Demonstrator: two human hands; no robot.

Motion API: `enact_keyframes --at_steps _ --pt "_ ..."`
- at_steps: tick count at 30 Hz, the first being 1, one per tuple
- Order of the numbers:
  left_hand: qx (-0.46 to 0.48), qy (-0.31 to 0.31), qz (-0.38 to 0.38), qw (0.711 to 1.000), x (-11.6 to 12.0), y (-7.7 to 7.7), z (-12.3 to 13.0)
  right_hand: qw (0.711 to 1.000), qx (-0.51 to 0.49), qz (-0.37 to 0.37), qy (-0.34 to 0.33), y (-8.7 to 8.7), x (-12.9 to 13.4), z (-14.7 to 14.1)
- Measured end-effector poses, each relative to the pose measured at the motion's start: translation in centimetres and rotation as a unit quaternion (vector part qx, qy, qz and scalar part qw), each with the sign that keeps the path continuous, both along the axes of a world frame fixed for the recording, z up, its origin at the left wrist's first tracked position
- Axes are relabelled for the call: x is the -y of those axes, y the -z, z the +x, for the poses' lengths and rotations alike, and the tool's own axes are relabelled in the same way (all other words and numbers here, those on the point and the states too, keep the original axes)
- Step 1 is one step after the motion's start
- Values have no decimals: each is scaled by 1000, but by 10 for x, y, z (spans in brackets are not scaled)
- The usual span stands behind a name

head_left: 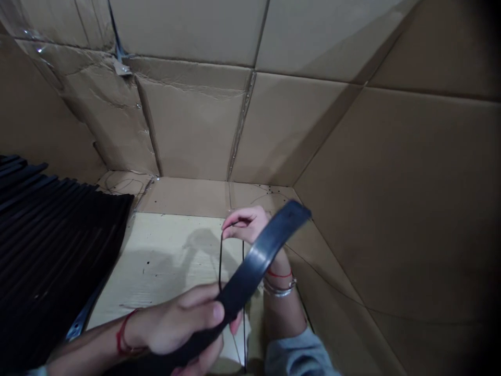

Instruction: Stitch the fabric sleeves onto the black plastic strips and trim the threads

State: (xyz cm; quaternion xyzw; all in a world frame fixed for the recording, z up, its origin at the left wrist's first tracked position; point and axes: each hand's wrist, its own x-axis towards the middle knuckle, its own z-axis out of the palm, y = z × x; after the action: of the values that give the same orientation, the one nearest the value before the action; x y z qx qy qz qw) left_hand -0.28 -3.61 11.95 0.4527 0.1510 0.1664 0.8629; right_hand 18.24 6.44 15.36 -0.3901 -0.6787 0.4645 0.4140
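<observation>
My left hand (pixel 176 321) is closed around a long black rubber-like strip (pixel 254 266), with the thumb lying on its upper face. The strip slants up to the right, and its far end curves over in front of my right wrist. Beyond it, my right hand (pixel 250 219) pinches a thin black strand (pixel 221 261). That strand runs down to the fingers of my left hand, close to the strip's edge. A second length hangs below my right hand and passes behind the strip. Whether the strand is joined to the strip, I cannot tell.
Many similar black strips (pixel 58 240) lie in a pile at the left. A pale board (pixel 164 256) covers the floor. Creased cardboard walls (pixel 305 125) rise at the back and right. Thin loose strands (pixel 324 279) and dark specks lie along the edges.
</observation>
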Motion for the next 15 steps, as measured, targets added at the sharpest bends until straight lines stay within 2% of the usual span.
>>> enact_keyframes --at_steps 1,3,5,7,9,12,15 --pt "-57 3 33 998 8 2 -7 1000 24 13 -1 -3 -3 9" --pt "-168 12 82 982 23 11 -21 995 85 24 -50 -14 -5 30" --pt "-239 -3 46 970 29 24 -33 987 134 42 -82 -27 0 47" --pt "-289 -66 28 955 24 39 -41 979 169 54 -97 -37 17 56" --pt "-294 -160 50 941 7 48 -44 977 182 47 -103 -39 42 56" --pt "-258 -262 122 922 -21 43 -44 977 161 -12 -138 -19 82 41" --pt "-198 -319 135 917 -31 23 -40 974 134 -94 -159 19 101 22"
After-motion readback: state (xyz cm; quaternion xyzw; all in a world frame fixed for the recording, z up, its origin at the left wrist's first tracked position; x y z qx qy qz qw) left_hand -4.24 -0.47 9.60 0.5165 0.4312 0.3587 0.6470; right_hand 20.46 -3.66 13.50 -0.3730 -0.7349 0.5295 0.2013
